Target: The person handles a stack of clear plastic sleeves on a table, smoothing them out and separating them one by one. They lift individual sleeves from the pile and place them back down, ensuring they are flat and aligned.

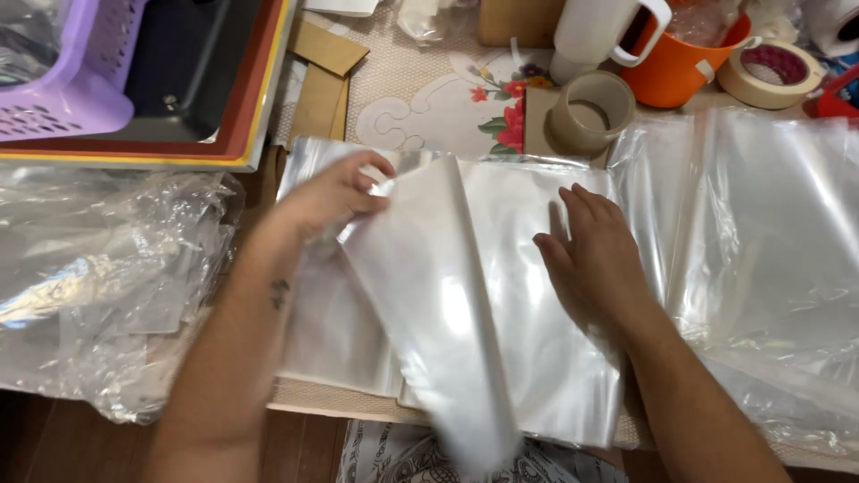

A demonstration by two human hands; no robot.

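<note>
Now my left hand (333, 195) pinches one clear plastic bag (429, 295), fingers clamped on its corner, lifting it; my right hand (595, 255), fingers apart, presses the stack (546, 358) flat mid-frame so it stays put.

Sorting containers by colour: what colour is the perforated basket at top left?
Lilac purple basket, seen in the head view.
</note>
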